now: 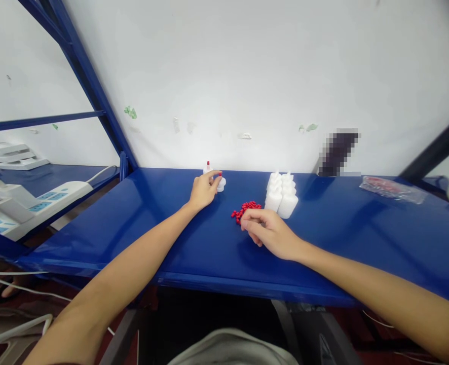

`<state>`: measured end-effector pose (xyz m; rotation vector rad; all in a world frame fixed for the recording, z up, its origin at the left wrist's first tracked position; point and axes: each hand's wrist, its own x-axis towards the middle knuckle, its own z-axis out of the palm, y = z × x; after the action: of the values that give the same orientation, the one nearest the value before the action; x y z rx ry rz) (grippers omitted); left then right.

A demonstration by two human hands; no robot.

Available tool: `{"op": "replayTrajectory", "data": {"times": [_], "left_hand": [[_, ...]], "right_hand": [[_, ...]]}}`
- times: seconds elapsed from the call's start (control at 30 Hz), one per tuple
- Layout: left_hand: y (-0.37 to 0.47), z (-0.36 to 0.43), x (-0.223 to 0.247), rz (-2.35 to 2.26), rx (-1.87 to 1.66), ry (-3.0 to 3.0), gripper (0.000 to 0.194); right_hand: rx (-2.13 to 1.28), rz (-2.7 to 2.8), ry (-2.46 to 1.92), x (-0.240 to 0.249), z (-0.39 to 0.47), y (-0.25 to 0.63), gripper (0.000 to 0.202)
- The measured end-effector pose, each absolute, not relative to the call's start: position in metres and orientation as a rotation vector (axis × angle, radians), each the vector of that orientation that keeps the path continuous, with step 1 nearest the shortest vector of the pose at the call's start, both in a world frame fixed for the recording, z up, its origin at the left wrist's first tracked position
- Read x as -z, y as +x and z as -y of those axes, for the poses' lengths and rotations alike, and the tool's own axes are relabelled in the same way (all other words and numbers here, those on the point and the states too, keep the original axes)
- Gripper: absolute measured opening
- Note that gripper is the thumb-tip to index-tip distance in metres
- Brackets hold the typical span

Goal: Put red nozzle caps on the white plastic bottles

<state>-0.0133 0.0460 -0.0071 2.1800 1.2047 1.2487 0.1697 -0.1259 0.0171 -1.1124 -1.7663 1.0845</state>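
At the back of the blue table, my left hand [204, 190] has its thumb and index finger closed at the top of a small white dropper bottle [221, 185] with a red tip. Another white bottle with a red cap [208, 163] stands just behind that hand, partly covered by it. My right hand [268, 232] hovers low at the near edge of a pile of small red caps [247, 207], its fingers curled and pinched together. Whatever those fingertips hold, if anything, is hidden. Just beyond the right hand stand several white bottles [286, 204] without red caps, grouped in rows.
A clear plastic bag [391, 189] with red pieces inside lies at the table's right. A dark blurred patch [338, 152] stands against the white wall. Blue metal frame posts [91, 86] rise at the left, beside a white power strip [53, 198] with plugs.
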Motion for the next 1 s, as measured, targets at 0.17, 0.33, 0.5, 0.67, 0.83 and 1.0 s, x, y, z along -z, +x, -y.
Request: {"op": "replayTrajectory", "data": {"times": [0.17,0.33,0.5,0.67,0.83,1.0], "left_hand": [[-0.013,-0.043,0.005,-1.226,-1.326,2.186,0.032],[-0.014,-0.035,0.001,-1.174,-1.399,2.186,0.027],[-0.018,-0.019,-0.007,-0.792,-0.942,2.497,0.021],[-0.019,-0.006,-0.015,-0.664,-0.556,2.700,0.038],[-0.014,0.001,-0.015,-0.584,-0.418,2.870,0.043],[-0.010,0.004,-0.013,-0.537,-0.394,2.947,0.044]], "right_hand": [[-1.085,1.778,-1.090,-0.017,0.128,0.171,0.021],[-1.128,1.814,-0.949,-0.016,0.130,0.176,0.025],[-1.025,1.836,-0.976,-0.018,0.129,0.178,0.022],[-0.894,1.840,-1.046,-0.019,0.127,0.179,0.025],[-0.931,2.064,-0.961,-0.020,0.132,0.179,0.018],[-0.697,2.357,-0.840,-0.021,0.139,0.176,0.014]]}}
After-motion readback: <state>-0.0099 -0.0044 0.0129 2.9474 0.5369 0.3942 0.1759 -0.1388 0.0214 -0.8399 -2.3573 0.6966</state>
